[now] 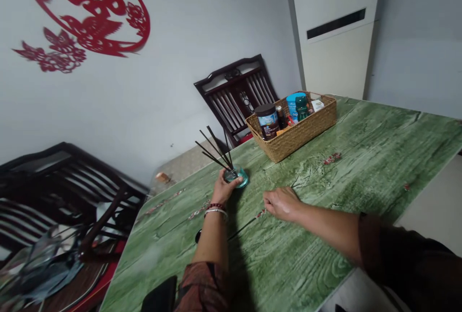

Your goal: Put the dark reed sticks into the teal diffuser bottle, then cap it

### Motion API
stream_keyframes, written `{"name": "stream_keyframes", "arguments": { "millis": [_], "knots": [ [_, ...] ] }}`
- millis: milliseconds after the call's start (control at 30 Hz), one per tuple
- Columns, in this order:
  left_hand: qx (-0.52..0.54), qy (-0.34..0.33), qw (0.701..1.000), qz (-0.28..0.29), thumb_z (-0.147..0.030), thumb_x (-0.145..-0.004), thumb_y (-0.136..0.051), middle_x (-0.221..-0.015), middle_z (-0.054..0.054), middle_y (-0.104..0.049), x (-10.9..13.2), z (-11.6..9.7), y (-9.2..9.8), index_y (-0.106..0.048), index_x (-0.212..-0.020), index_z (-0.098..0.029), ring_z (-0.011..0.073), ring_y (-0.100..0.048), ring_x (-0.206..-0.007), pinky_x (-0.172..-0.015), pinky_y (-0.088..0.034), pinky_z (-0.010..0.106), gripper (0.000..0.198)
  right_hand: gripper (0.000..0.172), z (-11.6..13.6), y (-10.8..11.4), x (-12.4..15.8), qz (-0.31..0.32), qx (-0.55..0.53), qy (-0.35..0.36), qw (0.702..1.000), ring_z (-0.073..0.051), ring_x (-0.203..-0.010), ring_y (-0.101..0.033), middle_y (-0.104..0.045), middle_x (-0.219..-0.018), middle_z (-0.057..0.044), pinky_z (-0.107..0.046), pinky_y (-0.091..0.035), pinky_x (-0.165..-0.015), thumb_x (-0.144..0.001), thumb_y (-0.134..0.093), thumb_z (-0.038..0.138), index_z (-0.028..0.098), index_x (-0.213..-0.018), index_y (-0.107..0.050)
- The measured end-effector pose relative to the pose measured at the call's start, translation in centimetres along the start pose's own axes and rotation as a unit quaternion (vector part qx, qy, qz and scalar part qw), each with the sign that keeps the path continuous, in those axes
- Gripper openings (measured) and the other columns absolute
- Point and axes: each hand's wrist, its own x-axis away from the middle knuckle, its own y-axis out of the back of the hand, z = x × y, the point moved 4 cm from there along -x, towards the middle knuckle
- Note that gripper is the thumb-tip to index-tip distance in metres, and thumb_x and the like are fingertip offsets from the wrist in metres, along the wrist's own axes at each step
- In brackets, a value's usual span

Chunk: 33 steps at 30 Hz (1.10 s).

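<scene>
My left hand [224, 190] is closed around the side of a reed diffuser [243, 176], a low round glass bottle with a bluish-green tint. Several dark sticks [216, 151] fan out of its neck, mostly leaning left. The bottle stands on the green wood-patterned table [361, 158]. Resting on the tabletop to the right, my right hand [282, 203] has its fingers curled in, with nothing seen in them. A gap separates it from the bottle.
Beyond the hands, a woven basket [301, 141] holds a dark-lidded jar [269, 122], a blue tub [293, 104] and a green bottle [301, 108]. A black phone-like slab [159, 296] lies near my left sleeve. Dark wooden chairs [238, 95] stand along the wall.
</scene>
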Motion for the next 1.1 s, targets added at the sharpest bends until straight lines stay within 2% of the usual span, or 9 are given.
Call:
{"name": "stream_keyframes", "arguments": {
  "millis": [133,233,533,633,700,767,900,1000,1100],
  "knots": [
    [0.022,0.01,0.999,-0.037,-0.03,-0.043,-0.09,-0.092,0.004,-0.066,-2.2,0.1,-0.2,-0.059,-0.105,-0.018,0.0232,-0.063,-0.09,-0.091,-0.045,0.041,0.07,0.019,-0.1,-0.2,-0.1,0.0,-0.006,-0.001,1.0,-0.021,-0.083,-0.068,-0.075,-0.09,-0.006,-0.028,-0.038,-0.068,-0.09,-0.055,0.033,0.024,-0.096,-0.071],
    [0.054,0.024,0.995,-0.074,-0.027,-0.041,-0.091,-0.094,0.001,-0.062,-1.5,-0.1,0.1,-0.056,-0.109,-0.021,0.0205,-0.061,-0.09,-0.088,-0.045,0.037,0.077,0.019,-0.2,-0.2,-0.2,-0.004,-0.012,-0.004,1.0,-0.02,-0.083,-0.068,-0.075,-0.09,-0.005,-0.027,-0.038,-0.069,-0.09,-0.055,0.032,0.024,-0.096,-0.071],
    [0.251,0.072,0.964,-0.045,-0.044,-0.072,-0.078,-0.061,-0.011,-0.043,10.9,-2.9,1.5,-0.054,-0.122,-0.028,0.0037,-0.033,-0.042,-0.048,-0.038,0.019,0.057,0.01,-1.3,0.3,-0.6,-0.056,-0.146,-0.069,0.985,-0.014,-0.068,-0.055,-0.06,-0.067,0.003,-0.023,-0.033,-0.064,-0.079,-0.065,0.024,0.023,-0.089,-0.066],
    [0.458,0.058,0.887,0.03,-0.019,-0.076,-0.079,-0.056,-0.012,-0.035,13.9,-5.2,1.8,-0.053,-0.132,-0.033,0.0016,-0.029,-0.039,-0.043,-0.031,0.013,0.064,0.024,-0.7,1.6,-0.9,-0.065,-0.267,-0.062,0.959,-0.011,-0.053,-0.04,-0.038,-0.053,0.009,-0.021,-0.03,-0.056,-0.076,-0.058,0.012,0.02,-0.097,-0.067],
    [0.538,0.018,0.841,0.057,-0.009,-0.078,-0.073,-0.055,-0.012,-0.033,15.1,-7.1,2.3,-0.05,-0.139,-0.034,0.0013,-0.03,-0.038,-0.043,-0.033,0.012,0.07,0.043,0.9,3.8,-0.9,-0.048,-0.405,-0.014,0.913,-0.009,-0.047,-0.028,-0.029,-0.051,0.012,-0.02,-0.026,-0.05,-0.075,-0.058,0.015,0.021,-0.118,-0.063],
    [0.575,-0.022,0.815,0.071,-0.006,-0.08,-0.07,-0.056,-0.011,-0.035,15.7,-8.6,2.6,-0.046,-0.142,-0.037,0.0011,-0.031,-0.037,-0.043,-0.035,0.011,0.073,0.064,3.3,7.1,-0.6,-0.016,-0.562,0.064,0.825,-0.008,-0.045,-0.02,-0.027,-0.052,0.014,-0.02,-0.023,-0.046,-0.076,-0.062,0.023,0.025,-0.138,-0.05],
    [0.618,-0.044,0.78,0.084,-0.005,-0.081,-0.067,-0.058,-0.011,-0.039,16.4,-8.8,1.8,-0.042,-0.145,-0.042,0.0009,-0.033,-0.035,-0.041,-0.037,0.01,0.078,0.081,7.2,12.7,0.6,0.019,-0.697,0.185,0.692,-0.007,-0.044,-0.018,-0.024,-0.051,0.015,-0.019,-0.025,-0.044,-0.072,-0.073,0.03,0.031,-0.147,-0.039],
    [0.643,-0.014,0.76,0.091,-0.002,-0.082,-0.065,-0.056,-0.011,-0.036,16.5,-6.3,0.4,-0.041,-0.146,-0.042,0.0013,-0.035,-0.036,-0.04,-0.037,0.008,0.08,0.08,7.1,11.1,0.6,0.055,-0.753,0.19,0.627,-0.006,-0.042,-0.014,-0.022,-0.051,0.015,-0.02,-0.024,-0.044,-0.071,-0.076,0.026,0.035,-0.143,-0.043],
    [0.657,0.022,0.746,0.1,0.0,-0.084,-0.06,-0.054,-0.011,-0.032,16.2,-3.6,-0.4,-0.039,-0.147,-0.041,0.0021,-0.037,-0.036,-0.04,-0.036,0.007,0.079,0.072,4.8,5.3,-0.2,0.108,-0.8,0.134,0.575,-0.005,-0.04,-0.008,-0.021,-0.047,0.016,-0.019,-0.016,-0.041,-0.069,-0.079,0.026,0.036,-0.134,-0.05]
  ]
}}
